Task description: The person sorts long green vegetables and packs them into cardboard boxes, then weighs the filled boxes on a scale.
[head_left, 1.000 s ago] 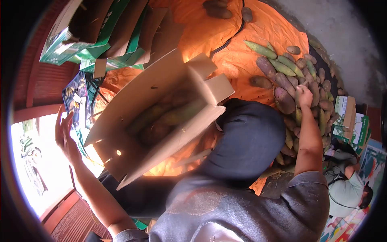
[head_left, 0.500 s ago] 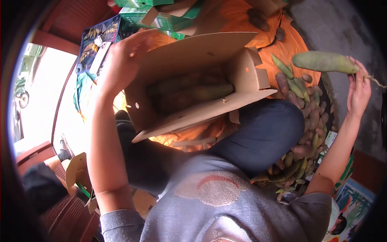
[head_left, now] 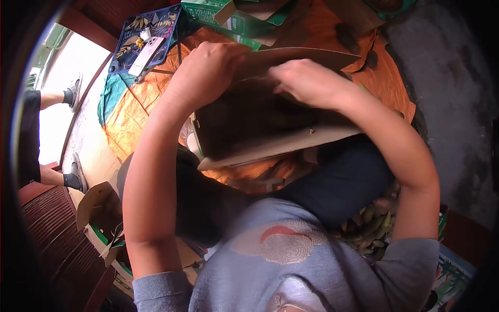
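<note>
Left grip: left hand [head_left: 205, 73] is curled over the far top flap of the cardboard box [head_left: 270, 143], fingers clamped on the edge. Looks like it's there to keep the flap back and the box from tipping.

Box: sits tilted in the person's lap, against the dark trouser knee [head_left: 338, 177], mouth turned toward them. My guess is the tilt just makes it easier to reach in.

Right grip: right hand [head_left: 306, 80] is down at the box mouth, fingers bent and reaching inside past the flap. Honestly can't tell if it's closed on anything, the fingertips are lost in the shadow.

Inside the box: way too dark to make out the contents from here.

Off to the left: somebody else's legs in socks and shoes [head_left: 70, 96] standing on the bright floor, well apart from the box.

Top left: patterned blue tray [head_left: 130, 31] with a phone [head_left: 145, 54] on it, parked out of the way beside the tarp.

Underneath: orange tarp [head_left: 130, 112] spread on the ground, probably to keep the produce clean.

Top: green cartons [head_left: 228, 18] piled beyond the box, within arm's reach.

Lower right: heap of green and purple-brown tubers [head_left: 371, 226] peeking out between knee and right arm, close by the person's side.
</note>
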The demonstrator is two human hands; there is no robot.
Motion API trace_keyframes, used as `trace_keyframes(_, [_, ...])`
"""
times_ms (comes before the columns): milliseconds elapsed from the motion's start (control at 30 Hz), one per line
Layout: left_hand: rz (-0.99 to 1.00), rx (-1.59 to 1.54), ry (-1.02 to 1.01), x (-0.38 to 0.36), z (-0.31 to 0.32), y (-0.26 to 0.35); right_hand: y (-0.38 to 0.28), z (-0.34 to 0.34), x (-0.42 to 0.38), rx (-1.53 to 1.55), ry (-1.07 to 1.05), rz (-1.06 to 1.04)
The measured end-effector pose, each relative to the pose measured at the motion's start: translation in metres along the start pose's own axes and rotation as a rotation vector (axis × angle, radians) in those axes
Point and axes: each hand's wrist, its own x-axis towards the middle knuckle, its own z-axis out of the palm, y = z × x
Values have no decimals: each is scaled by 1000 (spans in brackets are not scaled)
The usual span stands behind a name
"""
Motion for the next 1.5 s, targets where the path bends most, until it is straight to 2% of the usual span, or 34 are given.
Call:
trace_keyframes(33, [12,-5,-1,0,0,0,-11,3,9,-40,-263,199])
trace_keyframes(67, [13,2,-16,1,-1,0,-14,13,15,-31,-367,271])
trace_keyframes(167, [16,-5,-39,1,-4,2,-10,15,10,-46,-328,164])
trace_keyframes(200, [11,-17,-34,1,-5,2,-7,8,2,-84,-259,104])
trace_keyframes(367, [-36,-21,-62,0,-7,10,16,-38,-68,103,295,136])
trace_keyframes(433, [-19,-2,-43,0,-8,11,22,-60,-109,169,470,336])
trace_keyframes(533, [-19,9,-54,2,-6,9,57,-54,-190,158,754,596])
trace_keyframes(633, [2,-25,2,3,-4,3,99,-4,-287,193,804,882])
trace_keyframes(700, [-1,-92,79,5,-6,8,114,56,-347,245,732,974])
trace_keyframes(733, [-127,-93,5,5,-14,11,128,96,-381,319,679,1061])
trace_keyframes(767, [-141,-145,42,4,-17,7,135,142,-413,390,632,1155])
trace_keyframes(800, [-101,-69,41,3,-21,2,130,195,-425,1131,1024,1158])
trace_keyframes(833, [-46,-308,69,5,-24,-20,108,235,-446,1215,1077,1234])
trace_keyframes(867, [-14,-491,105,3,-26,-34,92,270,-448,1150,989,1310])
trace_keyframes(900, [-104,-354,130,3,-31,-40,71,292,-445,824,664,1403])
trace_keyframes(933, [-38,-356,111,2,-36,-54,49,314,-437,687,477,1420])
trace_keyframes(967, [57,-410,189,1,-34,-65,30,335,-426,648,362,1417])
trace_keyframes(1000, [-2,-275,203,1,-35,-52,12,352,-415,656,281,1410])
trace_keyframes(1033, [-74,-202,198,1,-38,-46,-5,365,-405,684,220,1401])
trace_keyframes(1100, [-131,-297,236,-1,-36,-61,-26,383,-386,723,123,1372])
trace_keyframes(1167, [-270,-279,266,1,-34,-57,-39,393,-374,737,56,1343])
trace_keyframes(1200, [-219,-264,242,-2,-35,-62,-42,397,-373,741,30,1327])
trace_keyframes(1400, [-292,-379,313,-5,-32,-77,-23,407,-373,724,-132,1227])
trace_keyframes(1467, [-340,-387,327,-7,-35,-77,-2,462,-381,551,-240,1121])
trace_keyframes(1500, [-354,-391,325,-8,-36,-77,0,465,-380,463,-292,1063])
